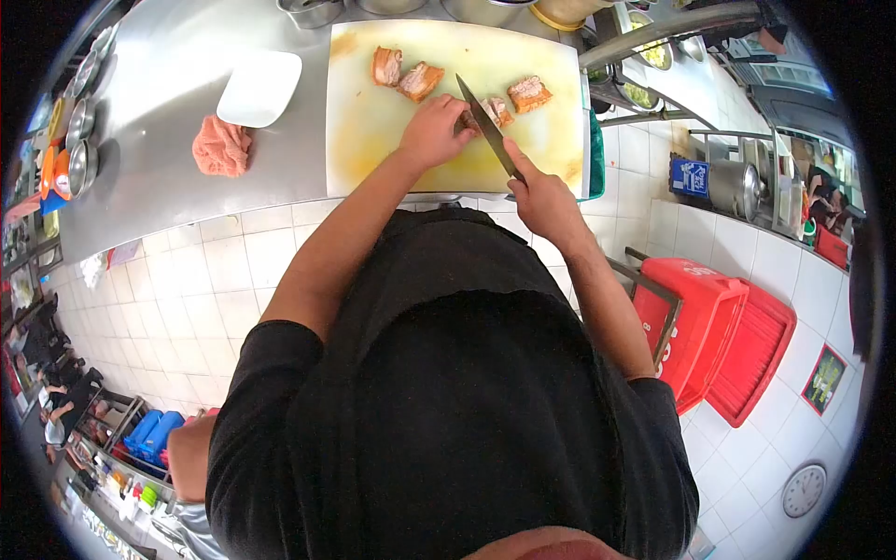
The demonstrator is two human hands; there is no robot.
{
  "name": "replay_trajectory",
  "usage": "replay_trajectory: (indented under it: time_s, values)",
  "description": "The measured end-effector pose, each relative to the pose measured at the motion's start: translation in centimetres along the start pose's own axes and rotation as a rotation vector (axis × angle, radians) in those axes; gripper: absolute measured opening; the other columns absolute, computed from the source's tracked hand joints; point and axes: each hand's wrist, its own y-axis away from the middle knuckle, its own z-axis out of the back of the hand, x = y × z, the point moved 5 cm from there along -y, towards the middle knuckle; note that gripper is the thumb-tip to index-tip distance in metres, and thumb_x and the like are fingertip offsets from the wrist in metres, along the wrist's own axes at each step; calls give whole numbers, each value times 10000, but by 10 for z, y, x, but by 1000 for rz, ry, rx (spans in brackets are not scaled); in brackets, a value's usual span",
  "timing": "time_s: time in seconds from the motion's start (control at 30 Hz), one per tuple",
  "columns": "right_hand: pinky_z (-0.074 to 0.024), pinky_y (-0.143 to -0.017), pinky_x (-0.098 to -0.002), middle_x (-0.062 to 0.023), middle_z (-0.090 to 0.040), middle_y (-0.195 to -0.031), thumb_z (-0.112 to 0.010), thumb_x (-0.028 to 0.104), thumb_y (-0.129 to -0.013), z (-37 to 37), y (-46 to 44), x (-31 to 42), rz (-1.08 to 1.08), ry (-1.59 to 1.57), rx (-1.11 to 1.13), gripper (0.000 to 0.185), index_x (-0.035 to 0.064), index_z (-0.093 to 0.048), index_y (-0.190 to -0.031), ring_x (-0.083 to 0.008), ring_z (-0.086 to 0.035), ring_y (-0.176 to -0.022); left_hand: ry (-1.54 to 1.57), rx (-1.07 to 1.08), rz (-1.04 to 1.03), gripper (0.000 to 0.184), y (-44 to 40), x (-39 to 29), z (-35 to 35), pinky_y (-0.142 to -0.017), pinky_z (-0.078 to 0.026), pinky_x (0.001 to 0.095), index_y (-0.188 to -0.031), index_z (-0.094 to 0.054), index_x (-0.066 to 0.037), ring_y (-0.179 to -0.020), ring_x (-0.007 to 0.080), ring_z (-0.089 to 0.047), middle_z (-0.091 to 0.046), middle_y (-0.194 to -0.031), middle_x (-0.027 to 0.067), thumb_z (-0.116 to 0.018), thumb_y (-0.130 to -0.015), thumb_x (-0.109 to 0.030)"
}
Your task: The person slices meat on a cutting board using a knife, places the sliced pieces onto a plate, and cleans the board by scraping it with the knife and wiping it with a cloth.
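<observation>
Head view: left hand (437, 131) on the meat piece left of the blade, fingers bent and close together, tips at the meat; can't tell if the thumb pinches it. Right hand (549, 205) grips the knife (487, 123), fingers wrapped round the handle, index finger reaching forward along it. Blade slants between the held piece and a piece just to its right (499, 113).

Meat is all on the cutting board (551, 58): two chunks upper left (385, 67) (421, 81), one chunk on the right (530, 93), plus the meat on both sides of the blade. Progress, judged: outer chunks look already cut and set apart; middle meat looks mid-cut or just parted, can't tell if the blade is fully through. The outer chunks are thick, not in thin slices. No meat on the white plate (261, 89), left of the board, cloth (221, 147) just beside it.
</observation>
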Motion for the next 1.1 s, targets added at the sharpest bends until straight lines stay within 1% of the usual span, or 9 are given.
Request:
replay_trajectory:
  time_s: [0.27, 0.37, 0.4, 0.53, 0.7, 0.73, 0.87, 0.97, 1.1]
  values:
    - [-534, -860, -599, -317, -716, -946, -572, 142, -985, -5, -23, 1, 52, 44, -17, 738, 281, -291, -1654, -515, -689, -916, 1, 31, 31, 338, -2, 4, -8, -980, -507, 473, -1098, -678, -40, -1091, 374, -630, -662, -1081, 162, -802, -825, -196]
    - [-535, -817, -608, -319, -708, -884, -586, 130, -968, -47, -47, -14, 24, -47, -115, 783, 292, -260, -1662, -522, -687, -858, 8, 32, 41, 339, -3, 2, -2, -971, -508, 482, -1089, -672, -36, -1086, 377, -631, -667, -1079, 166, -805, -820, -196]
    - [-533, -784, -614, -318, -694, -827, -593, 113, -956, -48, -49, -11, 80, -90, -188, 819, 303, -235, -1668, -525, -682, -813, 18, 33, 40, 353, -5, 5, -3, -972, -508, 484, -1096, -670, -33, -1083, 378, -632, -669, -1076, 168, -808, -818, -201]
    - [-549, -821, -578, -311, -714, -917, -634, 118, -947, -34, -51, -24, 132, -114, -183, 812, 295, -284, -1657, -506, -696, -878, 70, 26, -12, 429, -6, 7, -7, -998, -503, 481, -1161, -660, -23, -1101, 382, -625, -665, -1105, 177, -816, -812, -217]
    - [-569, -861, -519, -256, -746, -1054, -674, 129, -945, 5, -1, -46, 113, -150, -270, 766, 297, -370, -1627, -468, -713, -956, 13, 21, 4, 527, 6, -9, 5, -1063, -480, 464, -1293, -621, -21, -1199, 388, -588, -635, -1211, 197, -800, -832, -202]
    - [-577, -852, -513, -224, -760, -1048, -669, 125, -953, 12, 10, -53, 101, -57, -253, 758, 310, -371, -1625, -452, -721, -946, -3, 38, 6, 542, 7, -10, 5, -1074, -475, 464, -1317, -608, -22, -1218, 388, -580, -627, -1233, 199, -794, -838, -194]
    - [-588, -837, -503, -207, -770, -1017, -673, 124, -955, 15, 19, -69, 30, 4, -189, 761, 319, -370, -1625, -433, -729, -933, -32, 25, 24, 574, 7, -13, 3, -1087, -470, 467, -1372, -568, -33, -1251, 387, -566, -612, -1274, 201, -775, -854, -167]
    - [-586, -830, -509, -208, -770, -1033, -674, 127, -953, 12, 19, -74, 42, -18, -217, 768, 331, -365, -1626, -436, -728, -934, 10, 49, 41, 584, 3, -14, 2, -1079, -480, 465, -1393, -554, -47, -1250, 390, -570, -603, -1297, 200, -764, -858, -146]
    - [-545, -866, -534, -261, -721, -1105, -668, 214, -954, 13, 24, -74, -31, -60, -190, 704, 358, -416, -1596, -460, -698, -1000, 45, 69, 65, 582, 0, -10, -8, -1062, -496, 465, -1396, -555, -54, -1249, 395, -577, -607, -1300, 203, -760, -860, -152]
